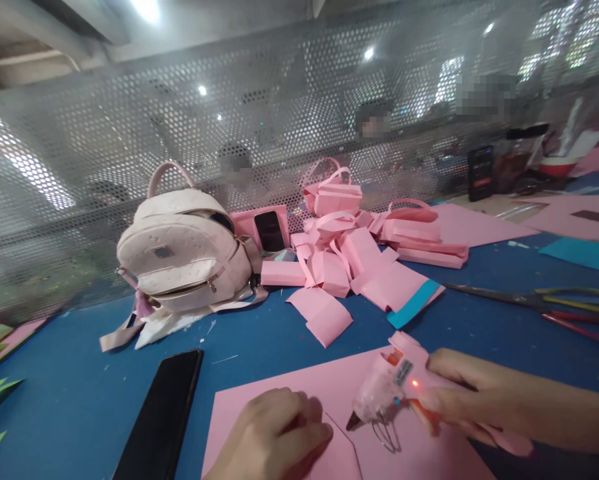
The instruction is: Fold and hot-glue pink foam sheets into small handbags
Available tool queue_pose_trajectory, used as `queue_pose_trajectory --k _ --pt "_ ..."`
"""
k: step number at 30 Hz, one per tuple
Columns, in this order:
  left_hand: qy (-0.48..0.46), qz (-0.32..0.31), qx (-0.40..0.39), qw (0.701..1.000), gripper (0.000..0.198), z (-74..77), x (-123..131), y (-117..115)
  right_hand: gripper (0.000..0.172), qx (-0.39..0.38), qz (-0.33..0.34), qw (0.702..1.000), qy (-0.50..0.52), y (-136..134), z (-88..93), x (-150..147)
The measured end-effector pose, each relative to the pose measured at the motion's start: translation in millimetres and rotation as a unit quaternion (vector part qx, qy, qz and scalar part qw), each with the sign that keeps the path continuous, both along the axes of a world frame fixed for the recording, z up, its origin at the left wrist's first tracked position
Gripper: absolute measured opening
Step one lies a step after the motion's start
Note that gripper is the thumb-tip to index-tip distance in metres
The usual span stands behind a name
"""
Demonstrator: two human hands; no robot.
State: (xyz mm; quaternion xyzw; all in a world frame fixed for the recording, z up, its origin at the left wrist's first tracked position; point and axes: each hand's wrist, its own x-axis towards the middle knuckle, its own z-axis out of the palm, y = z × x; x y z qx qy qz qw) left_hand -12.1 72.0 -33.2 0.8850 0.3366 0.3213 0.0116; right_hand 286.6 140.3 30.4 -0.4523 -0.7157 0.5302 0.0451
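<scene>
A pink hot glue gun [382, 393] is gripped in my right hand [459, 400], with a finger at its orange trigger. Its small red light glows, and the dark nozzle points down to the left, close to a folded piece of pink paper [337, 450]. My left hand [277, 437] has its fingers curled and closed on that folded piece, holding it near the bottom edge of the view. Beneath both hands lies a large pink sheet [259, 393] on the blue table [239, 347]. The fingertips of my left hand are partly hidden.
A pile of pink paper bags and cut pieces [329, 267] lies ahead, beside a white backpack [189, 253]. One phone [162, 413] lies at left; another [269, 230] leans behind. Scissors [534, 301] rest at right. A perforated metal screen [279, 100] stands behind.
</scene>
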Motion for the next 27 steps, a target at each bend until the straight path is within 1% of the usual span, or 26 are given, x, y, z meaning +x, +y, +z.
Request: queue_pose_trajectory --k 3,6,8,10,13,17,19,24,27 --pt "0.010 0.014 0.012 1.000 0.018 -2.3 -1 -1 0.057 -0.043 -0.027 0.999 -0.007 -5 -1.7 -4" --pt "0.006 0.025 0.030 0.999 0.018 -5.3 1 1 0.047 -0.033 -0.046 0.998 -0.024 -7 1.2 -8" --pt "0.004 0.026 0.028 0.999 0.018 -6.7 1 2 0.041 -0.022 -0.051 0.998 -0.033 -8 4.0 -9" --pt "-0.001 0.026 0.024 0.999 0.017 -7.0 1 3 0.039 -0.010 -0.052 0.998 -0.034 -8 5.1 -10" --pt "-0.007 0.020 0.025 0.999 0.016 -6.0 1 3 0.042 0.000 -0.050 0.998 -0.034 -9 0.8 -9" --pt "-0.002 0.017 0.029 0.999 0.015 -5.3 1 5 0.057 -0.012 -0.041 0.999 -0.024 -8 -8.9 -8" --pt "-0.004 0.011 0.032 0.999 0.015 -5.8 1 5 0.060 -0.011 -0.043 0.999 -0.031 -8 -9.6 -9" --pt "-0.015 0.005 0.040 0.999 0.013 -3.0 0 5 0.042 0.017 -0.050 0.997 -0.055 -12 0.8 -12" --pt "-0.020 -0.010 0.031 0.999 0.010 3.2 -2 4 0.042 0.009 -0.066 0.996 -0.054 -16 2.8 -14"
